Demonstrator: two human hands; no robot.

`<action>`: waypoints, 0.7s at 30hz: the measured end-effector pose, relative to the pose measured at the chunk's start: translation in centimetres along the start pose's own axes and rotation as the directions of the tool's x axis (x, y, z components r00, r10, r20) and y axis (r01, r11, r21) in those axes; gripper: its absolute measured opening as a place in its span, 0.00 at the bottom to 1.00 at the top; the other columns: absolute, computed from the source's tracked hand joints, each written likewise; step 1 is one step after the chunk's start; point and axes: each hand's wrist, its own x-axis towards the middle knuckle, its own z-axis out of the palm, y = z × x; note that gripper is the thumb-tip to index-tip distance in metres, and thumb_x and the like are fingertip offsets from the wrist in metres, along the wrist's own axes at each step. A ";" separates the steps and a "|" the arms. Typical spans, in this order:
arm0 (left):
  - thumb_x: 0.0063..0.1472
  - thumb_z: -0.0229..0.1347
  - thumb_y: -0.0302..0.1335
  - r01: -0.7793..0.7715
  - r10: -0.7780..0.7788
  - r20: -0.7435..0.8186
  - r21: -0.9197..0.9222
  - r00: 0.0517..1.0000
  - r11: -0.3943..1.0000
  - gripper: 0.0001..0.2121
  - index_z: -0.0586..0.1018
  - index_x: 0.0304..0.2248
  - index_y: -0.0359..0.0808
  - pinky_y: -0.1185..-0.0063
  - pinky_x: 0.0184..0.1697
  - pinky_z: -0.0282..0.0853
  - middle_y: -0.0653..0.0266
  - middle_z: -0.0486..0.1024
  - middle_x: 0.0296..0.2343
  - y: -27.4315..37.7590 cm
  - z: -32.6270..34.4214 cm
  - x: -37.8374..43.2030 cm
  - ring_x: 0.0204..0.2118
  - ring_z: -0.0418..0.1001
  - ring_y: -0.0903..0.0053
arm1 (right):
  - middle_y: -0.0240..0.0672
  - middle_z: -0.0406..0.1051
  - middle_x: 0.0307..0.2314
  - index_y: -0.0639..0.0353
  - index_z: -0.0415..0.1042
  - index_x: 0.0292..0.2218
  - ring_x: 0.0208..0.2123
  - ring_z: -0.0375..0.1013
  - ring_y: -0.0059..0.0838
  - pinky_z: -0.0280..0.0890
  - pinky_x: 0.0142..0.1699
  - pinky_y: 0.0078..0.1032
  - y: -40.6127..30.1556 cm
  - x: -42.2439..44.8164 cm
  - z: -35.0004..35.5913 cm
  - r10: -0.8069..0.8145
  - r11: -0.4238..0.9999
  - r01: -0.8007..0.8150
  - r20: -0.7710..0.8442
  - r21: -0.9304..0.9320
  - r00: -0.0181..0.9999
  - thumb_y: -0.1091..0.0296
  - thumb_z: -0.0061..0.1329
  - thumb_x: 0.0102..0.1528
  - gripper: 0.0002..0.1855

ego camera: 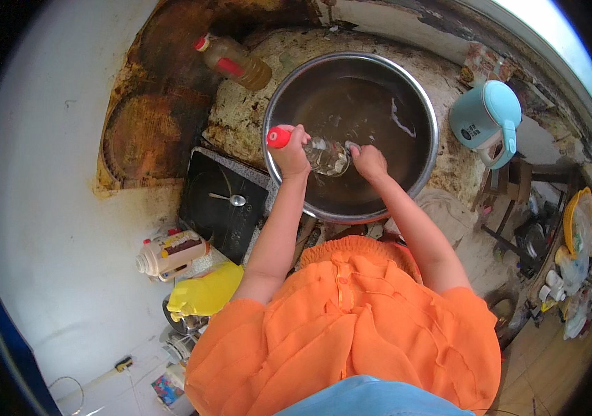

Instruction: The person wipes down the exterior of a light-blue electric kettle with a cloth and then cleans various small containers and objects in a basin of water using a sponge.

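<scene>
My left hand grips the neck end of a clear bottle with a red cap, which lies tilted sideways over a large round metal basin. At the bottle's base is my right hand, its fingers closed on a small greyish thing, perhaps a cloth or scrubber, pressed against the bottle. Murky water stands in the basin, and a pale strip floats near its right side.
Left of the basin are a large bottle of yellowish liquid and a black induction cooker bearing a metal spoon. A light-blue electric kettle stands at the right. A thermos-like bottle and yellow container are at the lower left.
</scene>
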 end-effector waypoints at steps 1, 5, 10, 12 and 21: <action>0.49 0.52 0.17 0.003 -0.002 -0.020 0.049 1.000 0.999 0.07 0.68 0.18 0.34 0.81 0.24 0.63 0.67 0.66 0.14 -0.7 -0.9 -0.1 0.17 0.65 0.80 | 0.44 0.66 0.43 0.63 0.76 0.28 0.42 0.65 0.51 0.60 0.44 0.42 -2.1 -1.9 -1.6 -0.192 0.932 0.127 -0.165 -0.340 0.967 0.61 0.45 0.52 0.15; 0.48 0.55 0.19 -0.013 0.009 0.018 0.235 1.000 0.972 0.07 0.70 0.17 0.34 0.84 0.24 0.63 0.70 0.69 0.15 -4.1 -0.7 -0.3 0.18 0.66 0.86 | 0.44 0.68 0.36 0.65 0.74 0.29 0.40 0.66 0.45 0.63 0.41 0.38 1.6 1.6 -1.5 -0.399 0.727 0.172 -0.205 -0.665 0.894 0.61 0.47 0.51 0.15; 0.49 0.57 0.19 -0.085 0.084 0.018 0.297 0.996 0.951 0.07 0.70 0.19 0.35 0.84 0.26 0.63 0.69 0.70 0.17 -6.6 -2.2 -0.4 0.21 0.67 0.85 | 0.45 0.65 0.43 0.59 0.66 0.45 0.43 0.66 0.46 0.60 0.48 0.34 -4.1 -2.7 -2.3 -0.454 0.883 0.455 -0.037 0.117 0.890 0.70 0.45 0.51 0.18; 0.49 0.57 0.20 -0.078 0.077 0.013 0.283 0.997 0.956 0.07 0.71 0.20 0.35 0.84 0.26 0.63 0.70 0.70 0.18 -6.5 -2.1 -0.8 0.21 0.66 0.86 | 0.44 0.65 0.44 0.56 0.63 0.49 0.44 0.65 0.47 0.60 0.49 0.35 -5.4 -3.8 -1.1 -0.709 0.671 0.724 -0.146 0.160 0.690 0.73 0.44 0.51 0.23; 0.45 0.62 0.23 -0.359 0.133 0.504 0.383 0.853 0.851 0.11 0.71 0.27 0.35 0.78 0.41 0.65 0.61 0.74 0.33 -7.3 -5.1 0.0 0.37 0.71 0.75 | 0.42 0.69 0.33 0.56 0.67 0.42 0.37 0.69 0.43 0.65 0.40 0.35 -1.4 0.9 -2.0 -0.633 0.607 0.554 0.074 -0.570 0.770 0.72 0.37 0.51 0.16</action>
